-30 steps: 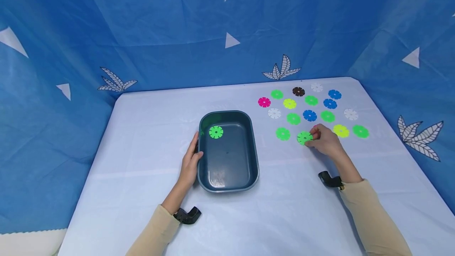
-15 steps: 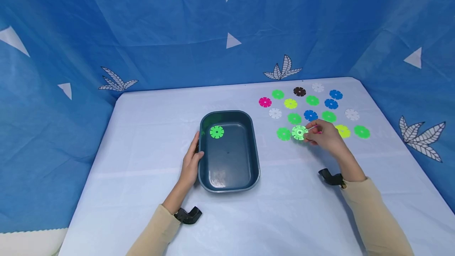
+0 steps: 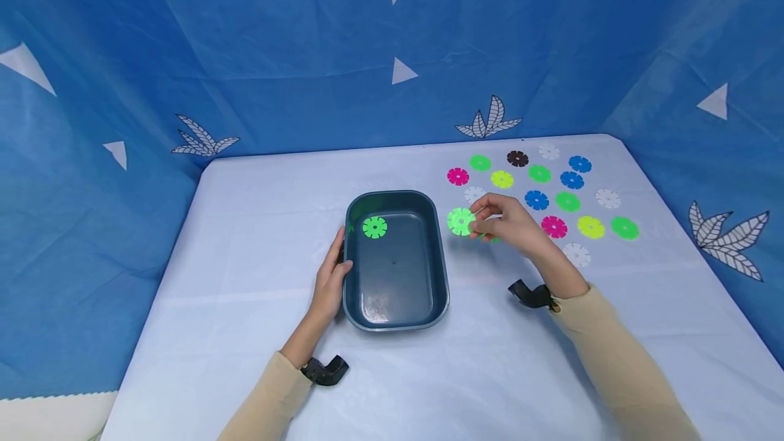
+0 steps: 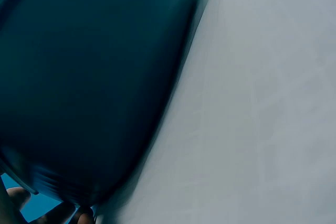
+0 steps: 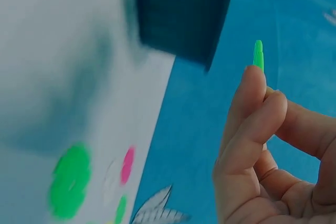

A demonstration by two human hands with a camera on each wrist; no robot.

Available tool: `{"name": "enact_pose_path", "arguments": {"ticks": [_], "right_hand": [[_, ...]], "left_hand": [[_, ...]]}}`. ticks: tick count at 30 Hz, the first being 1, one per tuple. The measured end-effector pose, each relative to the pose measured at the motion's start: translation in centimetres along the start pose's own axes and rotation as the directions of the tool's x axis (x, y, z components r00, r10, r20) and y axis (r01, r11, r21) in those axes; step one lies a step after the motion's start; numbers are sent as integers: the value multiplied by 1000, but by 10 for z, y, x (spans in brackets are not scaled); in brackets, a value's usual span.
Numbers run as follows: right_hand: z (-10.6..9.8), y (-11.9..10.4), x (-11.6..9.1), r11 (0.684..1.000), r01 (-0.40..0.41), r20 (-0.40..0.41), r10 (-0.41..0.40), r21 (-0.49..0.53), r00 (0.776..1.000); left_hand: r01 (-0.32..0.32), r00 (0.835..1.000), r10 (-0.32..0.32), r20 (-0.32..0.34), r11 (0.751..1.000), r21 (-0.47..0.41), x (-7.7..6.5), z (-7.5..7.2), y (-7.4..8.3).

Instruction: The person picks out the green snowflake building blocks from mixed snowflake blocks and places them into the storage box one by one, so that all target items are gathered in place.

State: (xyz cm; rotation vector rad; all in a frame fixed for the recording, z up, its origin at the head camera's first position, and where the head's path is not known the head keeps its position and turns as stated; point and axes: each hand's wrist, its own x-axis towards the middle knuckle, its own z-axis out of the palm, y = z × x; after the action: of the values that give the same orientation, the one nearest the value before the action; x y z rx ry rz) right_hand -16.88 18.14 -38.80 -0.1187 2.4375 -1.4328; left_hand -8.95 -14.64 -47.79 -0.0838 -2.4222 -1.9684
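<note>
A dark blue-green plastic basin [image 3: 395,291] stands on the table, with one green notched building disc [image 3: 375,227] lying inside it. My left hand [image 3: 327,284] holds the basin's left side, thumb at the rim and fingers along the outer wall; the left wrist view shows the basin wall [image 4: 89,87] and fingertips [image 4: 58,212] low in the frame. Just right of the basin, my right hand [image 3: 505,223] pinches another green notched disc [image 3: 459,222] between thumb and fingers, raised above the table. The right wrist view catches this disc [image 5: 258,55] edge-on above the fingertips.
Right of the basin several notched discs lie flat: pink [image 3: 554,227], yellow [image 3: 591,227], blue [image 3: 536,200], brown [image 3: 517,158], white [image 3: 576,254] and more green [image 3: 625,228]. The white-covered table [image 3: 245,223] meets a blue patterned curtain [image 3: 275,53] at the back.
My right hand has picked the green disc up from the table and carried it left towards the basin. A pink and a white disc are uncovered where it was. The left hand stays put.
</note>
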Motion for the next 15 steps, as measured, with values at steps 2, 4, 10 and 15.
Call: {"name": "enact_pose_path", "arguments": {"ticks": [2, 4, 10, 15], "right_hand": [[10, -9, 4, 1000, 26, 25, -26, 4, 999], [20, -18, 8, 999, 50, 56, -51, 10, 997], [47, -38, 20, 995, 92, 164, -95, 27, 982], [67, -44, 31, 993, 116, 237, -114, 6, 965]], "left_hand": [[0, 1000, 0, 0, 1000, -3, 0, 0, 0], [-4, 1000, 4, 0, 1000, -7, 0, 0, 0], [-12, 1000, 12, 0, 1000, -14, 0, 0, 1], [-7, 1000, 7, -2, 1000, -18, 0, -1, 1]]}}
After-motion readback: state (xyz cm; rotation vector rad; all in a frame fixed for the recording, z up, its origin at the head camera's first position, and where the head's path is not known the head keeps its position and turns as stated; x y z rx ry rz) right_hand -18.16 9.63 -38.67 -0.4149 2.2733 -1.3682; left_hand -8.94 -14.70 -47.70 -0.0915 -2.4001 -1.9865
